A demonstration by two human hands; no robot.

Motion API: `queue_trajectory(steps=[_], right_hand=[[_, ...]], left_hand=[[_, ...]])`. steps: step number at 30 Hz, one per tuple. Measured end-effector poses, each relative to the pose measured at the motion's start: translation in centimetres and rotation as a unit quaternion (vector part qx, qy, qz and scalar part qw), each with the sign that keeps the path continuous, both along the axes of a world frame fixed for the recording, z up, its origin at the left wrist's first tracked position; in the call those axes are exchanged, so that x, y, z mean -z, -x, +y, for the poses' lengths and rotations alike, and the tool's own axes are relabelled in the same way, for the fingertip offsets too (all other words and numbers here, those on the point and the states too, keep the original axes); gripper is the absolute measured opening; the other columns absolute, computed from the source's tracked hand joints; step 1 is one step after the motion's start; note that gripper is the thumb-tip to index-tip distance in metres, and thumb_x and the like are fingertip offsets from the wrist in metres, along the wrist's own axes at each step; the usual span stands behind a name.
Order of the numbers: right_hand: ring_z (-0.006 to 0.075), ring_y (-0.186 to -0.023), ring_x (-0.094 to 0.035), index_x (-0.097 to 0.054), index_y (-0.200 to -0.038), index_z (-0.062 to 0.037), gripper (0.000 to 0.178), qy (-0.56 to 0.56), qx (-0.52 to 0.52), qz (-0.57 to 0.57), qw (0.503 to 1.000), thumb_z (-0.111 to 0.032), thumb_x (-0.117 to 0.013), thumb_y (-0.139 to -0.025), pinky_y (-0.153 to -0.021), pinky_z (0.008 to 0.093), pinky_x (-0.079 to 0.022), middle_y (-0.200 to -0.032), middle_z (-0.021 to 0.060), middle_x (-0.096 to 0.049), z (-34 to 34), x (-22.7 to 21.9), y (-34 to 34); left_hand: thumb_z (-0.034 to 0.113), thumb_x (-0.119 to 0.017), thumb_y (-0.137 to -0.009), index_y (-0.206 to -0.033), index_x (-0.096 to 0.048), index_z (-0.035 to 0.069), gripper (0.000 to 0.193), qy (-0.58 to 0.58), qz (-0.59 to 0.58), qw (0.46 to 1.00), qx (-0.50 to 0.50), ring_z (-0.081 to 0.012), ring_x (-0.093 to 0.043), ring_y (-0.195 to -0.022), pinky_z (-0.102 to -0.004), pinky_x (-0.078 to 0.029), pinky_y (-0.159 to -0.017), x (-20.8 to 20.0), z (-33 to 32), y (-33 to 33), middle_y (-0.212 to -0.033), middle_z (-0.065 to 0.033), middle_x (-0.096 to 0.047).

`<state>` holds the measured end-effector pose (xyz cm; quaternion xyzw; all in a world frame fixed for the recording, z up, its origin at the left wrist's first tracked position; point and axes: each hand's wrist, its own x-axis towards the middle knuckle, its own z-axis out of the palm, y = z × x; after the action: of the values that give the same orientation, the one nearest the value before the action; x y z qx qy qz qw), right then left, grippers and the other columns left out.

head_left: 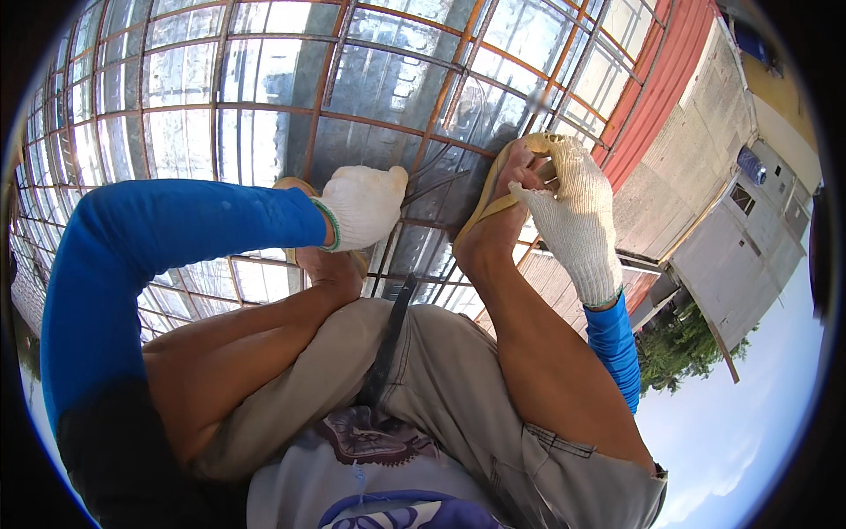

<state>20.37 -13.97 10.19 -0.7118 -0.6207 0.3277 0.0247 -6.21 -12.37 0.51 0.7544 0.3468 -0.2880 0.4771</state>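
Note:
My left hand point(363, 207), in a white knitted glove with a green cuff edge, is closed in a fist over the steel rebar grid point(385, 123). What it grips is hidden, though thin dark rods or wires point(436, 188) show just beside its fingers. My right hand point(573, 207), also in a white glove, hovers by my right foot in a yellow sandal point(486, 210). Its thumb and forefinger curve toward each other with a gap between them, and nothing shows in that gap. My left foot is partly covered by the left hand.
Corrugated metal sheets point(379, 79) lie beneath the crossing bars. Red roofing point(656, 93) borders the grid at the right, with a grey roof point(679, 145) beyond it. A dark flat strip point(388, 339) stands between my knees. Trees point(679, 353) and sky appear at lower right.

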Motion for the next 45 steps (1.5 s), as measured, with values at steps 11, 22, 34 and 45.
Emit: queue_trajectory(steps=[11,22,34,45], right_hand=[[0.0217,-0.1,-0.073,-0.07,-0.136,-0.0064,0.063,0.015,0.08,0.262,0.962,-0.031,-0.093,-0.083,-0.086,0.0367,-0.059,-0.115,0.012,-0.074,0.2,-3.5,-1.8],[0.0209,-0.094,-0.074,-0.065,-0.142,0.0028,0.05,0.144,0.191,0.154,0.959,-0.023,-0.078,-0.1,-0.083,0.0351,-0.061,-0.106,0.0149,-0.075,1.9,-11.9,-7.6],[0.0085,-0.065,-0.062,-0.069,-0.126,0.0048,0.038,0.192,0.167,0.195,0.947,-0.028,-0.066,-0.106,-0.057,0.0243,-0.048,-0.079,0.003,-0.069,11.8,-16.3,-10.7],[0.0057,-0.063,-0.045,-0.066,-0.133,0.0078,0.042,0.234,-0.057,-0.053,0.969,0.001,-0.051,-0.094,-0.056,0.0241,-0.036,-0.078,-0.0008,-0.056,13.0,-9.1,-4.4]], left_hand=[[0.03,-0.063,-0.105,-0.115,-0.066,0.008,0.025,-0.008,-0.157,0.968,0.195,-0.0392,-0.072,-0.088,-0.0498,-0.059,-0.075,-11.4,12.7,0.9,-0.087,-0.019,-0.07],[0.029,-0.063,-0.107,-0.111,-0.065,0.008,0.021,-0.194,-0.315,0.922,0.113,-0.0354,-0.072,-0.081,-0.0458,-0.055,-0.069,-5.9,14.7,-2.2,-0.085,-0.0156,-0.07],[0.029,-0.059,-0.112,-0.106,-0.061,0.006,0.024,0.111,-0.444,0.484,-0.746,-0.0312,-0.068,-0.071,-0.0438,-0.049,-0.062,-7.7,5.9,-18.9,-0.077,-0.0124,-0.063],[0.027,-0.052,-0.114,-0.106,-0.056,0.001,0.027,0.293,-0.276,0.276,-0.873,-0.0368,-0.062,-0.07,-0.0457,-0.048,-0.063,-7.7,-1.2,-23.3,-0.078,-0.0179,-0.058]])
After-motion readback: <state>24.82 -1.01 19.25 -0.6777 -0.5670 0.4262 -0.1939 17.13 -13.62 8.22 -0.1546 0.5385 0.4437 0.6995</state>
